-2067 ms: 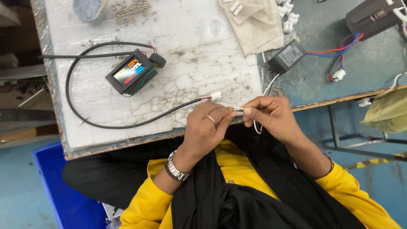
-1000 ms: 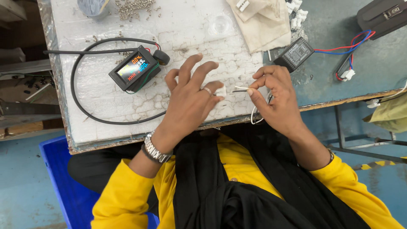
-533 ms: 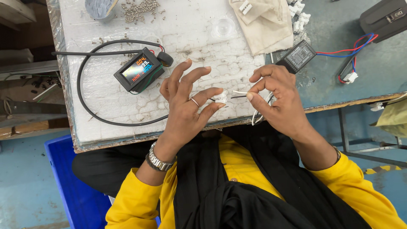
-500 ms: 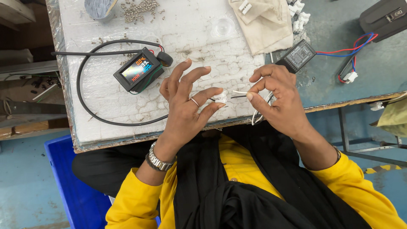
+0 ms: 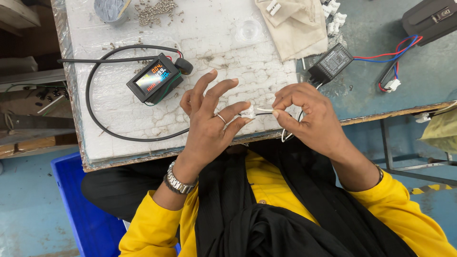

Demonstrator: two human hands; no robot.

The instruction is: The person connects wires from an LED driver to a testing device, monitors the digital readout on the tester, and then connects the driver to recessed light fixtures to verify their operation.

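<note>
The left hand point(image 5: 209, 128) has its upper fingers spread apart above the work, while its two lower fingertips pinch a small white connector point(image 5: 247, 112) between them. Just beside that connector, the right hand point(image 5: 309, 119) has thumb and forefinger closed together on the thin white wires point(image 5: 264, 110) running out of it, which loop down below those fingers. Beyond the left fingertips lies a black panel meter point(image 5: 154, 78) with a lit display, ringed by a black cable point(image 5: 95, 119) on the white foam board point(image 5: 119, 28).
</note>
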